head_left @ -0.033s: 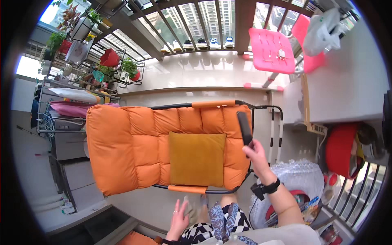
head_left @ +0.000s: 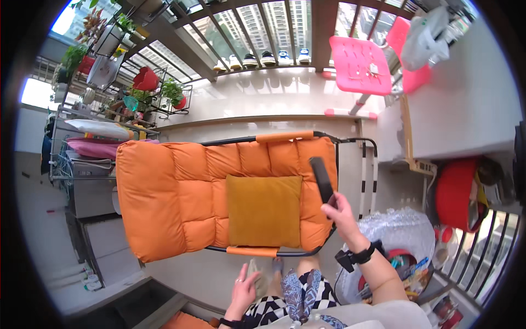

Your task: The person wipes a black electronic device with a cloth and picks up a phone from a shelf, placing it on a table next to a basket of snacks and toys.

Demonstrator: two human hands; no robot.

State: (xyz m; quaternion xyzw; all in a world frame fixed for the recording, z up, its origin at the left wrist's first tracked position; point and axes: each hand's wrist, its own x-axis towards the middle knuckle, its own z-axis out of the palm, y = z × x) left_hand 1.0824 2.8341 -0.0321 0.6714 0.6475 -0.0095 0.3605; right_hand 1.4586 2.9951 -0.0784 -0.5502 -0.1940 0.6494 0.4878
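My right hand (head_left: 343, 215) is closed round the near end of a dark brush-like bar (head_left: 322, 180). The bar is held over the right end of an orange padded lounge chair (head_left: 200, 200), slightly right of a mustard-yellow cushion (head_left: 264, 213). Whether it touches the padding, I cannot tell. Low in the view, my left hand (head_left: 244, 288) is near the chair's front rail, with a greyish-green cloth (head_left: 259, 278) at its fingers. The fingers look curled on the cloth, though their grip is partly hidden. The cushion lies flat on the tufted seat.
A black metal frame (head_left: 374, 175) extends from the chair's right end. A pink folding chair (head_left: 361, 82) stands far right. Potted plants (head_left: 174, 94) and a loaded rack (head_left: 59, 148) are at left. A white lace-covered round thing (head_left: 402, 226) sits by my right forearm. Shoes (head_left: 267, 58) line the railing.
My right hand and the dark brush-like bar have moved a little left and nearer to me. My left hand's spread fingers have drawn closer together.
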